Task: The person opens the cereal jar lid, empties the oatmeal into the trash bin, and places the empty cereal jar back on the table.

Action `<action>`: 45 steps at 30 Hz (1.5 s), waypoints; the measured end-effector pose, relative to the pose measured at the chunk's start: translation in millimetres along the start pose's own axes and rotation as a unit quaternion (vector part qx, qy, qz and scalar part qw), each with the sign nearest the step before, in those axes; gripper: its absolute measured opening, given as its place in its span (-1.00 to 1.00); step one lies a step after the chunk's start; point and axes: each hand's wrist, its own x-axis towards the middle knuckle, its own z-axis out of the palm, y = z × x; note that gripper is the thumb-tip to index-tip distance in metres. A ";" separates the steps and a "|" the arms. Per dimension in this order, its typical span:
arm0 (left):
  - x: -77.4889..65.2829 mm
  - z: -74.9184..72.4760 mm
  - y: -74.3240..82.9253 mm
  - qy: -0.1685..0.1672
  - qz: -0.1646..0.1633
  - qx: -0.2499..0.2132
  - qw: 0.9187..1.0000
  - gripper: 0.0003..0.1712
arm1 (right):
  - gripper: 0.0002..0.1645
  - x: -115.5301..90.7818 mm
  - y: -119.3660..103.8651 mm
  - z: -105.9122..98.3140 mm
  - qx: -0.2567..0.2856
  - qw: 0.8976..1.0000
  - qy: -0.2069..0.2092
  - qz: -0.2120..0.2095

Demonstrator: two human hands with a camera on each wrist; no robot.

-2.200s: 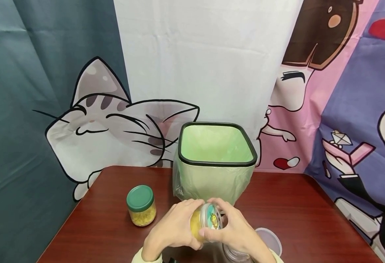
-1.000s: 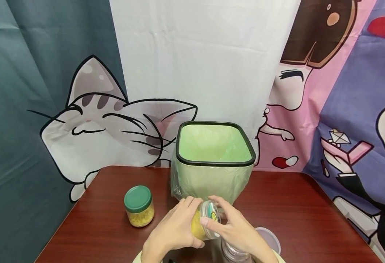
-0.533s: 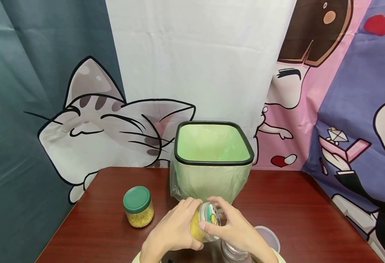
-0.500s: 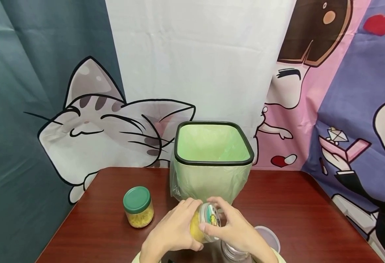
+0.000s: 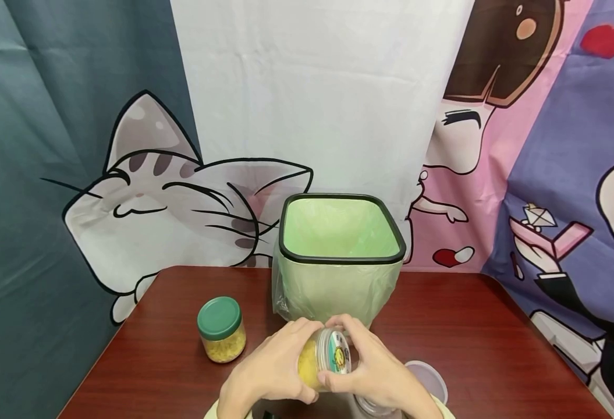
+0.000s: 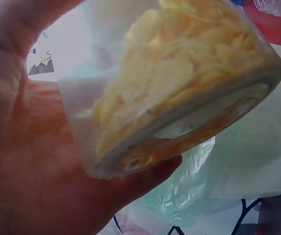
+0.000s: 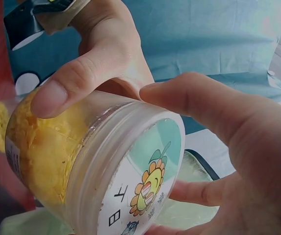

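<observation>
A clear plastic jar of yellow flakes (image 5: 307, 362) is tilted on its side between my two hands, above the table. My left hand (image 5: 271, 362) grips its body, with the thumb below and the fingers over the top. My right hand (image 5: 382, 372) holds the lid (image 7: 147, 178), which bears a smiling sunflower on white and teal. In the left wrist view, the flakes (image 6: 179, 73) are heaped to one side above the jar's base. Partly hidden beneath my right hand stands another clear jar (image 5: 375, 407).
To the left stands a green-lidded jar (image 5: 222, 329) with yellow contents. Behind my hands is a bin (image 5: 338, 291) with a black rim and a pale green liner. A translucent lid (image 5: 428, 381) lies at the right on the red-brown table (image 5: 474, 331).
The jar and both hands have shifted slightly left and down. The lid's printed face has turned more toward the head camera. My right hand stays at the lid throughout.
</observation>
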 end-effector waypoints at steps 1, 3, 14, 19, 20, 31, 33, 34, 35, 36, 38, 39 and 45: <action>0.1 0.0 0.2 0.001 0.000 0.002 1.000 -0.03 | -0.28 -0.1 0.3 -0.1 0.004 1.000 -0.003 0.002; 0.1 -0.4 0.5 0.007 0.004 0.012 1.000 -0.03 | -0.23 -0.2 0.5 -0.3 0.018 1.000 -0.011 0.011; 0.9 -1.7 2.6 0.051 0.029 0.057 0.997 -0.07 | -0.26 2.5 0.3 -1.1 0.098 0.991 -0.049 0.078; 2.0 -0.5 2.6 0.053 0.032 0.057 0.996 -0.06 | -0.32 2.6 1.1 -0.8 0.108 0.989 -0.048 0.088; 2.1 -0.5 2.6 0.053 0.032 0.057 0.996 -0.07 | -0.33 2.8 1.1 -0.8 0.110 0.989 -0.047 0.088; 1.5 -2.5 0.8 0.020 0.008 0.032 0.999 -0.03 | -0.25 0.1 -3.5 -0.6 0.072 0.996 -0.043 0.043; 1.2 -2.7 0.8 0.016 0.004 0.028 0.999 -0.03 | -0.24 -0.4 -4.0 -0.7 0.073 0.996 -0.048 0.036; 1.0 -2.7 1.0 0.015 0.003 0.026 1.000 -0.02 | -0.24 -0.6 -3.9 -0.7 0.072 0.996 -0.050 0.032; 0.9 -2.6 1.1 0.014 0.003 0.026 1.000 -0.02 | -0.24 -0.6 -3.8 -0.8 0.072 0.996 -0.050 0.029; 0.8 -2.5 1.4 0.015 0.003 0.027 1.000 -0.02 | -0.23 -0.7 -3.6 -0.8 0.072 0.996 -0.050 0.026; 0.6 -2.2 2.0 0.017 0.004 0.030 0.999 -0.01 | -0.22 -0.5 -3.0 -0.9 0.070 0.996 -0.051 0.024; 0.7 -2.0 2.2 0.020 0.005 0.033 0.999 -0.01 | -0.21 -0.5 -2.9 -1.1 0.068 0.996 -0.052 0.028; 0.7 -0.4 3.0 0.041 0.013 0.063 0.997 -0.03 | -0.07 -0.9 -2.5 -1.0 0.010 0.997 -0.045 0.063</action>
